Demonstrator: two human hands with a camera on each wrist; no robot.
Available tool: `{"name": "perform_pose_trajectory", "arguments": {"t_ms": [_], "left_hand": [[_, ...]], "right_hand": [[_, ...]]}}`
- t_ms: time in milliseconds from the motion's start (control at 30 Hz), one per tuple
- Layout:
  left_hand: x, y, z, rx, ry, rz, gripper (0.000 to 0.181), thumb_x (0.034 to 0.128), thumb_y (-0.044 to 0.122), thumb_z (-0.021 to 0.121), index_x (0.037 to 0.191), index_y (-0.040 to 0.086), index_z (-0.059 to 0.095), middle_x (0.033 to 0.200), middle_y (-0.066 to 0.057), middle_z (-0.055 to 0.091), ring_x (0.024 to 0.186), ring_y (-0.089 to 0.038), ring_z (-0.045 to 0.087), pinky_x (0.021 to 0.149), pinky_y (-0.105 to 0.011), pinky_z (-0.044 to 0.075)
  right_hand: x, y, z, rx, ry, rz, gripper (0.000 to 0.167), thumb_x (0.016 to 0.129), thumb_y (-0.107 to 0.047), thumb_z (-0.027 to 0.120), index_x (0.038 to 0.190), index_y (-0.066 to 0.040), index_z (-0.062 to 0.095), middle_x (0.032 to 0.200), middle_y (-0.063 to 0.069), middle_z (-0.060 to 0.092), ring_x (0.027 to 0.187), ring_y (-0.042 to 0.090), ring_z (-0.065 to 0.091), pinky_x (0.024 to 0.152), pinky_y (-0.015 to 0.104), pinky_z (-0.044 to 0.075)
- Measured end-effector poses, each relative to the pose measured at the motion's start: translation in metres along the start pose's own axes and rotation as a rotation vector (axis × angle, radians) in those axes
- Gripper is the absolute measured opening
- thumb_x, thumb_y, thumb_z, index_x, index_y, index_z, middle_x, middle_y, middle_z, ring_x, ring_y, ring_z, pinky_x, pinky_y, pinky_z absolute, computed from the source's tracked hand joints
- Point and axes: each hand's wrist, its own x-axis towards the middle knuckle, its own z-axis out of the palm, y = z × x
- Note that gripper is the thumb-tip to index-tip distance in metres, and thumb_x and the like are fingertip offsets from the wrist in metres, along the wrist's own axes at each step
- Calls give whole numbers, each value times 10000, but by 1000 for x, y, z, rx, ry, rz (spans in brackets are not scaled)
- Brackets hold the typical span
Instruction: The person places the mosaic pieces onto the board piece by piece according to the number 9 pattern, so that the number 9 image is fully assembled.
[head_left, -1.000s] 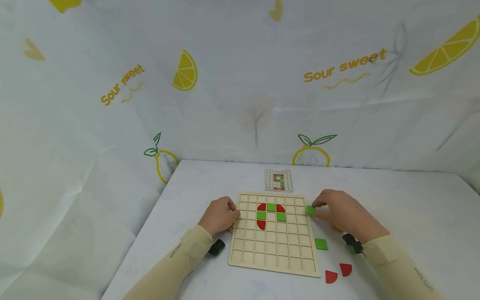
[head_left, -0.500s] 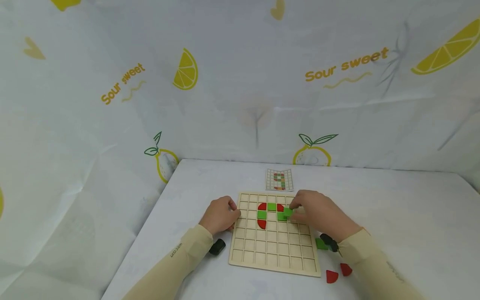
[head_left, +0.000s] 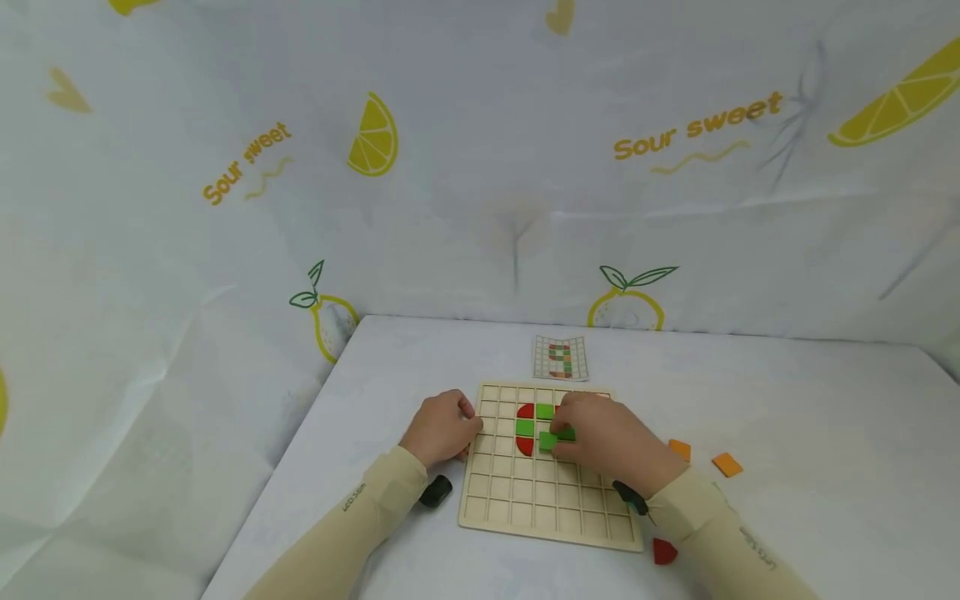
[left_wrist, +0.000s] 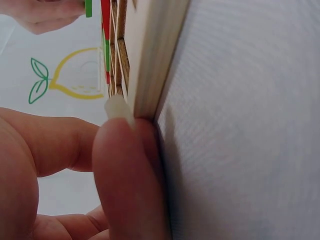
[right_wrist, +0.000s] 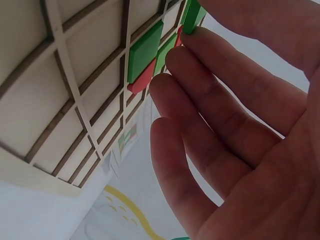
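A wooden grid board (head_left: 525, 500) lies on the white table, with green squares (head_left: 525, 427) and red quarter-round pieces (head_left: 525, 447) in its upper cells. My right hand (head_left: 611, 437) pinches a green square (head_left: 548, 441) between thumb and forefinger over the board, just right of the lower red piece. In the right wrist view that pinched square (right_wrist: 191, 17) is at the top edge, and the other fingers of the hand (right_wrist: 235, 115) are bent. My left hand (head_left: 441, 429) grips the board's left edge; the left wrist view shows the thumb of this hand (left_wrist: 127, 170) against the board's side (left_wrist: 162, 55).
A small printed pattern card (head_left: 560, 358) lies behind the board. Right of the board are orange squares (head_left: 727, 465) and a red piece (head_left: 663, 551), partly near my right sleeve. A black object (head_left: 436, 492) sits by my left wrist. A patterned cloth hangs behind the table.
My right hand has moved left from beyond the board's right edge to above its middle, carrying the green square. The orange squares have come into view. My left hand has stayed at the board's edge.
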Motion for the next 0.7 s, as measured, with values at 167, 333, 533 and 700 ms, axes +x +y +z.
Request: {"name": "perform_pose_trajectory", "arguments": {"t_ms": [167, 333, 533, 700], "left_hand": [[-1, -1, 1, 0, -4, 3, 81, 995, 172, 665, 987, 97, 634, 582, -21, 660, 517, -142, 652, 577, -272, 465], [-1, -3, 2, 7, -10, 4, 84, 995, 176, 663, 990, 97, 635, 582, -20, 662, 518, -142, 654, 572, -272, 463], [0, -3, 1, 17, -2, -14, 88, 1002, 185, 667, 992, 102, 638, 588, -23, 664, 517, -146, 653, 570, -269, 461], [0, -2, 0, 11, -3, -9, 99, 1005, 195, 663, 1007, 98, 641, 626, -28, 679, 533, -150, 663, 589, -274, 475]], "right_hand": [[-2, -1, 4, -13, 3, -6, 154, 880, -248, 898, 994, -166, 835, 980, -78, 687, 883, 89, 611, 834, 357, 577], [-3, -3, 6, -17, 13, -22, 123, 883, -234, 891, 970, -168, 835, 940, -93, 661, 827, 76, 564, 788, 325, 553], [-3, -4, 6, -19, 27, -56, 80, 886, -206, 879, 936, -167, 831, 887, -100, 626, 773, 69, 514, 721, 282, 509], [-1, -4, 7, -33, 39, -70, 59, 883, -177, 869, 919, -161, 825, 853, -96, 604, 754, 75, 490, 706, 272, 487]]}}
